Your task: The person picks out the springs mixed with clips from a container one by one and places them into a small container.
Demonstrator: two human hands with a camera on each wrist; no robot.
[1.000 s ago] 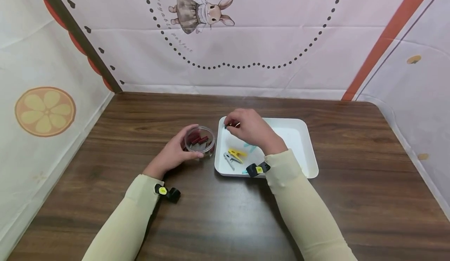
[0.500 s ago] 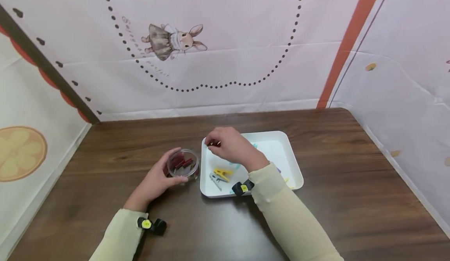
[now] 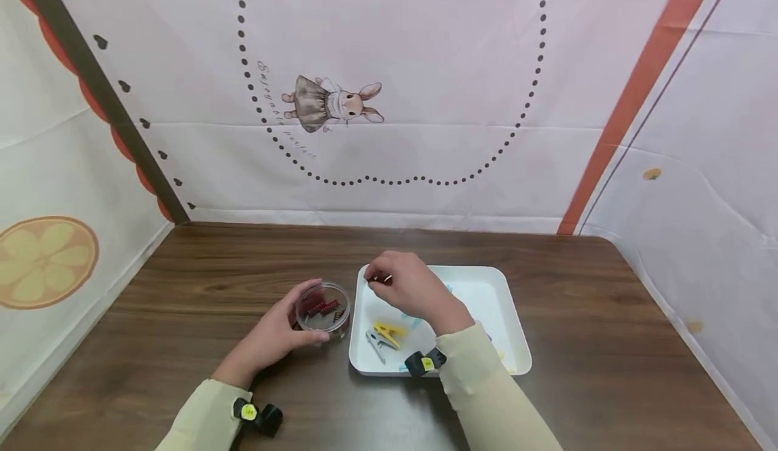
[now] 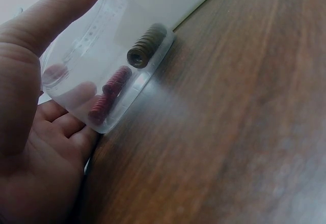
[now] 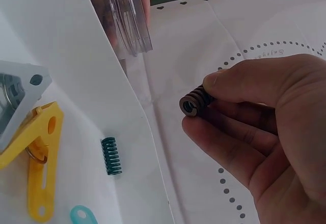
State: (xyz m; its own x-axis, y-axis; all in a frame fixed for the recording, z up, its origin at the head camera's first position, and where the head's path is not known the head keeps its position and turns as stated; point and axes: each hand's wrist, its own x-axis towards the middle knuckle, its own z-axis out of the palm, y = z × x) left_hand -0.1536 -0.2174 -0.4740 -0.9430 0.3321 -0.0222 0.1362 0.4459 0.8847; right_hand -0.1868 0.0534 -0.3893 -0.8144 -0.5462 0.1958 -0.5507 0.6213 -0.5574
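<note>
Brown spring (image 5: 195, 102) is pinched at one end between thumb and fingers (image 5: 239, 84) of the right hand (image 3: 408, 287), above the tray's (image 3: 509, 302) left rim. Its long axis runs roughly level, free end toward the jar (image 3: 323, 307). Left hand (image 3: 276, 334) wraps the jar on the worktop (image 3: 608, 343), other springs inside. My read: carry it over the mouth, tip the free end down, release low.

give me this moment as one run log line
left hand: holds clear jar of springs | right hand: pinches dark spring above white tray | tray: yellow clip, green spring
</note>
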